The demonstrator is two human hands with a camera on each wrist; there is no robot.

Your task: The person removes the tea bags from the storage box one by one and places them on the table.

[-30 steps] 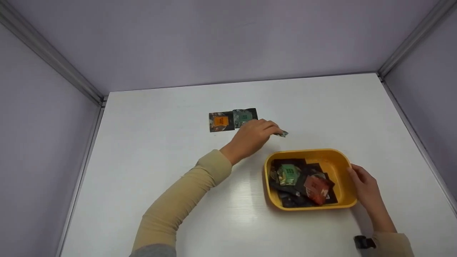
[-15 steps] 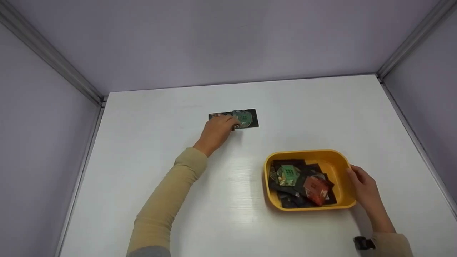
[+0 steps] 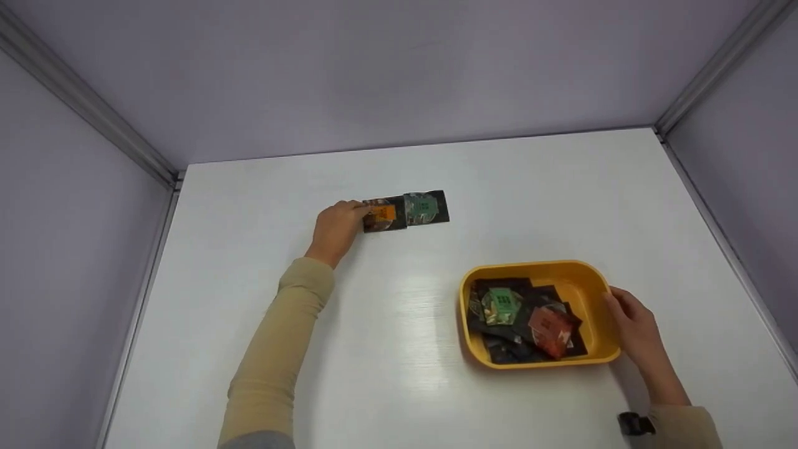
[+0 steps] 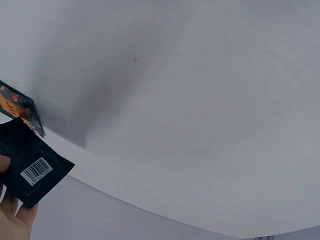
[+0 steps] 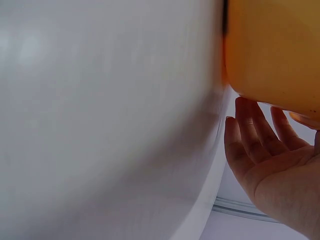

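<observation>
No words can be read; a black-and-white barcode [image 4: 36,171] is shown on a flat black square packet [image 4: 31,161], the digits under it too small to be made out; dark, illegible characters are carried by an orange rectangular label [image 3: 384,212] and a greyish-green label [image 3: 426,206] on two flat dark packets [image 3: 400,211] towards the far edge of the white table [image 3: 536,193], and by a bright green square label [image 3: 501,300] and a red square label [image 3: 548,324] in the yellow plastic tray [image 3: 585,302], towards its left and near edges.

Both sleeves [image 3: 268,368] are tan, with grey fabric [image 3: 259,440] at left, a black attachment [image 3: 634,424] at right.
</observation>
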